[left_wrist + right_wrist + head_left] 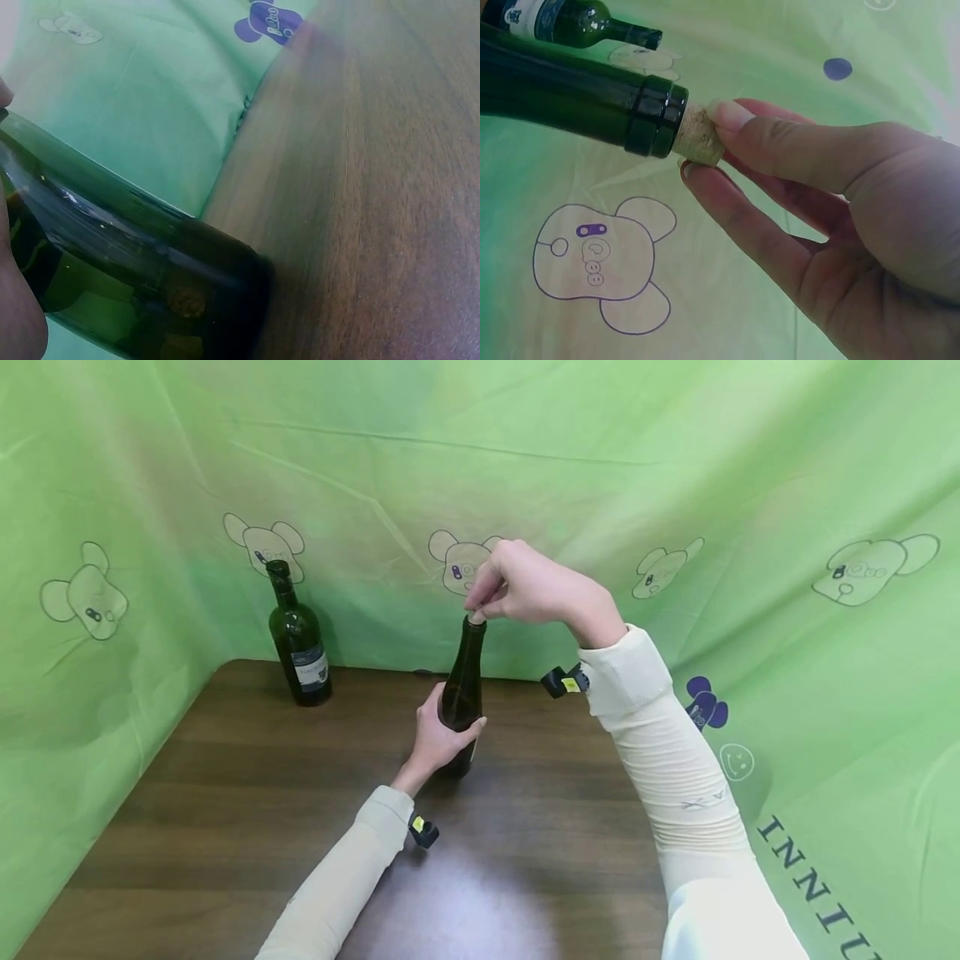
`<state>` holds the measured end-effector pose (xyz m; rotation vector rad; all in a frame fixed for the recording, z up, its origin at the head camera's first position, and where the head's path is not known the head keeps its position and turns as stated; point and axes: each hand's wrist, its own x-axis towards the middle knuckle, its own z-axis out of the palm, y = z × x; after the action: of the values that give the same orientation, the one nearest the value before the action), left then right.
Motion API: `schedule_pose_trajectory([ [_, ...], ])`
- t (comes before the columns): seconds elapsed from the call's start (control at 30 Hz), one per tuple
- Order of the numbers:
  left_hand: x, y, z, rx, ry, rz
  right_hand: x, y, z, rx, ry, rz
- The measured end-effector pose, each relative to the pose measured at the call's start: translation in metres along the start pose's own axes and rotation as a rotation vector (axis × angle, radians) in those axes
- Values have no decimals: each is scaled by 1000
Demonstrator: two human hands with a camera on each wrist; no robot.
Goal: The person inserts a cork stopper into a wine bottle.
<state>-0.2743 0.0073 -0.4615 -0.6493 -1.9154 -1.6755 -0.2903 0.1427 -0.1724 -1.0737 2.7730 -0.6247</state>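
Observation:
A dark green wine bottle (467,664) stands on the table, leaning slightly to the right at its neck. My left hand (435,737) grips its lower body, thumb on the near side. Above, my right hand (536,587) bends down to the bottle's mouth. The right wrist view shows its thumb and fingers pinching a pale cork (700,140), whose lower end sits in the mouth while the rest sticks out. Through the glass in the left wrist view, a brown cork-like lump (185,301) is visible near the base; its exact position is unclear.
A second green wine bottle (297,635) with a blue and white label stands at the table's back left. Green printed cloth (570,468) hangs behind and on both sides. The brown wooden table (247,793) ends against it.

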Motion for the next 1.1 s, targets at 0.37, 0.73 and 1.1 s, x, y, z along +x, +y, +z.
schedule_pose_trajectory([
  [0.37, -2, 3, -2, 10, 8, -13, 2, -7, -1, -5, -3, 63],
  [0.73, -2, 3, 2, 13, 32, 11, 5, -17, -4, -68, -49, 126],
  [1.1, -7, 4, 3, 13, 43, 11, 8, -10, -10, -74, -115, 92],
])
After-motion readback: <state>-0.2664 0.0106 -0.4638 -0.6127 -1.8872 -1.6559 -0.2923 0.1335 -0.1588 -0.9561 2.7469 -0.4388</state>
